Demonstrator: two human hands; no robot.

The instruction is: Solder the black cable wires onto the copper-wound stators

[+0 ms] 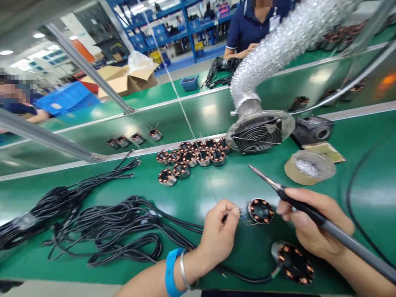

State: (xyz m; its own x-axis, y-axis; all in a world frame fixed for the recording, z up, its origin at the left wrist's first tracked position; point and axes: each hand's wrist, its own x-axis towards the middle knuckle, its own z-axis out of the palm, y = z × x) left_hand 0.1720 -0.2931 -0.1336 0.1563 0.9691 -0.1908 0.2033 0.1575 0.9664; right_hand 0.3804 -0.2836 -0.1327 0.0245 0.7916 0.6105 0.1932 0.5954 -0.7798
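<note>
My left hand (220, 227) is closed in a pinch on thin wires (242, 213), whose tips show at the left side of a small motor stator (261, 211) with copper windings. My right hand (315, 222) grips a soldering iron (301, 206), its tip pointing up and left above that stator. Nearer the front edge lies a second stator (295, 263) with a black cable (253, 280) joined to it. Black cables (120, 222) lie in a loose heap left of my left hand, and some run under or behind it. What the palm covers is hidden.
Several stators (188, 159) stand in rows at the back of the green bench (173, 272). Behind the soldering iron are a fan hood (260, 134) on a foil duct, a roll-shaped container (309, 167) and a black holder (314, 130). A co-worker (247, 31) sits opposite.
</note>
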